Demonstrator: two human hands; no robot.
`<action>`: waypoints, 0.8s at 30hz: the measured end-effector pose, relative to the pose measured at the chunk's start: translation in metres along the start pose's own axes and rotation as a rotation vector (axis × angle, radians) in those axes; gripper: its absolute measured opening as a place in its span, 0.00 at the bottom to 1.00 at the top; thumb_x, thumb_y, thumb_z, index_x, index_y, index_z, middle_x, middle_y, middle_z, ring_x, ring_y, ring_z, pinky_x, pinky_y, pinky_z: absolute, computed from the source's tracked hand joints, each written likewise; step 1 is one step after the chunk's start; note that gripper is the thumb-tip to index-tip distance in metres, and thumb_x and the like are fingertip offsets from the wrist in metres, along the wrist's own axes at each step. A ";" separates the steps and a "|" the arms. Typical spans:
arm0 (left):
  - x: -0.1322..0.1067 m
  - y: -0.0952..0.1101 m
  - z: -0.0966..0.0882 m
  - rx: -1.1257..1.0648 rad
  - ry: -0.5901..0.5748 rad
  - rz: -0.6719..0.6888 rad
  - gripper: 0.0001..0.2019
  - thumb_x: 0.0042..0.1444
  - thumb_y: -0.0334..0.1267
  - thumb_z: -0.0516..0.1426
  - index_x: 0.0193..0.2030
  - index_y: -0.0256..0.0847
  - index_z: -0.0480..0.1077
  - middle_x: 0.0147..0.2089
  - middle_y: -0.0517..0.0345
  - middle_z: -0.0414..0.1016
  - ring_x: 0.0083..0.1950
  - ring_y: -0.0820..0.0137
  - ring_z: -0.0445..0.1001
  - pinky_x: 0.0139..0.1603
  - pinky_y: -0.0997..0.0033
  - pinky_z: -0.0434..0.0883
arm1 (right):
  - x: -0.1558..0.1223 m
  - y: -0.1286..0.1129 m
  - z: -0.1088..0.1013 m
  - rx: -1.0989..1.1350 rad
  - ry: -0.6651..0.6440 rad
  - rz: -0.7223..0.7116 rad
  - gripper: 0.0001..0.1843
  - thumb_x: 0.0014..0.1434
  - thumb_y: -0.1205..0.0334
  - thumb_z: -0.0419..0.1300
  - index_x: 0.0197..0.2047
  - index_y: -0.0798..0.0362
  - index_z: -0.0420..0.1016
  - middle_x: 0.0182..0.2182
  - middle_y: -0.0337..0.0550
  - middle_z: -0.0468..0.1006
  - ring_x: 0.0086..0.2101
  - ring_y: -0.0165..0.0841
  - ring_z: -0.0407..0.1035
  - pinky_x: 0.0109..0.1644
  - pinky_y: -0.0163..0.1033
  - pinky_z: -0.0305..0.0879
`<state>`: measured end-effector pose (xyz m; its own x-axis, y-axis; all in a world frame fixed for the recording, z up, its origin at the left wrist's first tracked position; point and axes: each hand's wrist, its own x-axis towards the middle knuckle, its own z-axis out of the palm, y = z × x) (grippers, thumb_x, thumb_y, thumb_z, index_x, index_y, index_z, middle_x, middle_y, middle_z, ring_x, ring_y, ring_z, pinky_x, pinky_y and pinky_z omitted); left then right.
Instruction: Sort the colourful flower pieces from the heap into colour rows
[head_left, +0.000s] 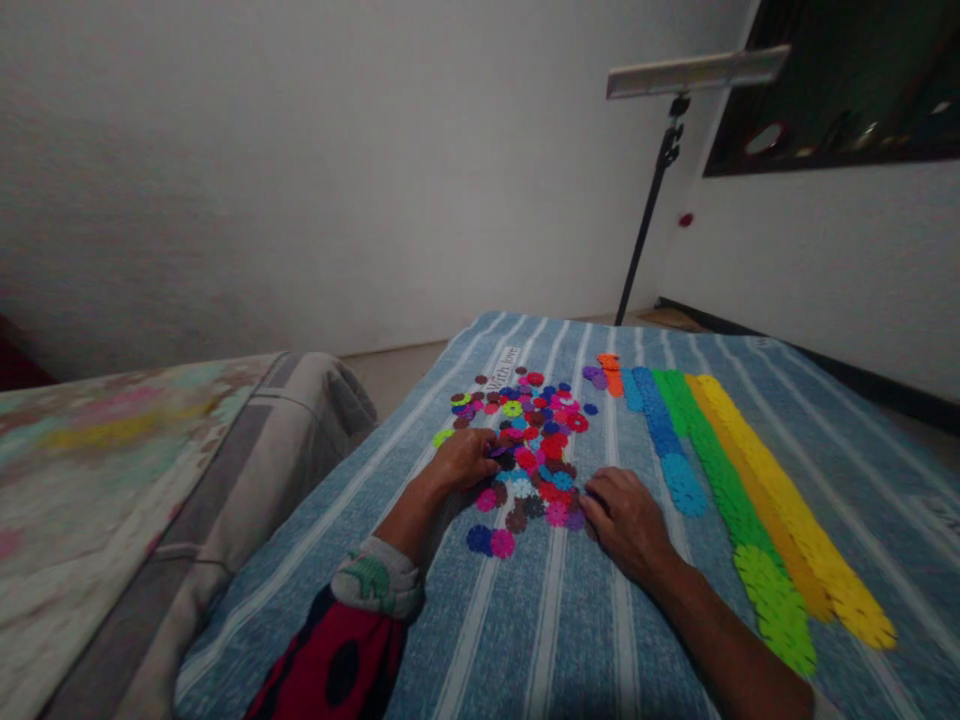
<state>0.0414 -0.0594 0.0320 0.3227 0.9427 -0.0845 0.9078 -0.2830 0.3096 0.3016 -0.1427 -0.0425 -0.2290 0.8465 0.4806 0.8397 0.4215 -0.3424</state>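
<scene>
1. My one camera sits on my head, facing forward and down.
2. From near, it looks onto my left hand [466,460] and right hand [624,515], below mid-view.
3. Beyond the cloth [570,620] it reaches the wall [375,180], farther off.

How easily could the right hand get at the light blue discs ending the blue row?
Probably yes: the light blue discs lie near the right hand, with only striped cloth showing between them.
</scene>
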 end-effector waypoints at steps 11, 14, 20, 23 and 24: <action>0.003 -0.004 0.004 0.035 0.037 0.051 0.09 0.53 0.36 0.57 0.38 0.39 0.76 0.33 0.55 0.77 0.36 0.65 0.74 0.34 0.71 0.63 | 0.001 -0.001 0.002 0.021 0.028 -0.003 0.08 0.64 0.62 0.57 0.33 0.52 0.74 0.36 0.46 0.75 0.39 0.39 0.66 0.45 0.43 0.60; 0.005 -0.006 0.006 0.062 0.053 0.058 0.08 0.54 0.37 0.56 0.35 0.38 0.75 0.31 0.54 0.76 0.34 0.66 0.73 0.33 0.71 0.60 | 0.002 -0.001 0.002 0.017 0.030 -0.009 0.08 0.64 0.62 0.57 0.33 0.52 0.74 0.35 0.46 0.75 0.38 0.39 0.66 0.44 0.43 0.60; 0.008 -0.008 0.008 0.075 0.058 0.029 0.08 0.54 0.39 0.55 0.32 0.39 0.74 0.29 0.54 0.75 0.31 0.67 0.71 0.30 0.70 0.57 | 0.003 -0.003 0.001 0.019 0.034 0.000 0.06 0.62 0.64 0.58 0.32 0.52 0.74 0.35 0.46 0.74 0.39 0.39 0.66 0.44 0.42 0.60; 0.008 -0.007 0.007 0.074 0.058 0.026 0.08 0.55 0.39 0.55 0.31 0.40 0.73 0.28 0.55 0.74 0.31 0.67 0.71 0.30 0.70 0.56 | 0.004 -0.004 0.000 0.018 0.025 0.005 0.06 0.61 0.65 0.59 0.32 0.53 0.74 0.35 0.46 0.74 0.39 0.39 0.66 0.44 0.42 0.60; 0.008 -0.006 0.007 0.073 0.057 0.022 0.08 0.55 0.39 0.55 0.31 0.40 0.73 0.28 0.55 0.74 0.31 0.67 0.71 0.30 0.70 0.56 | 0.004 -0.005 -0.001 0.014 0.022 0.008 0.05 0.61 0.65 0.59 0.32 0.53 0.74 0.35 0.45 0.74 0.39 0.39 0.66 0.44 0.42 0.59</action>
<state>0.0399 -0.0516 0.0232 0.3290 0.9440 -0.0237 0.9184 -0.3141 0.2405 0.2971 -0.1417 -0.0384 -0.2118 0.8426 0.4952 0.8341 0.4199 -0.3576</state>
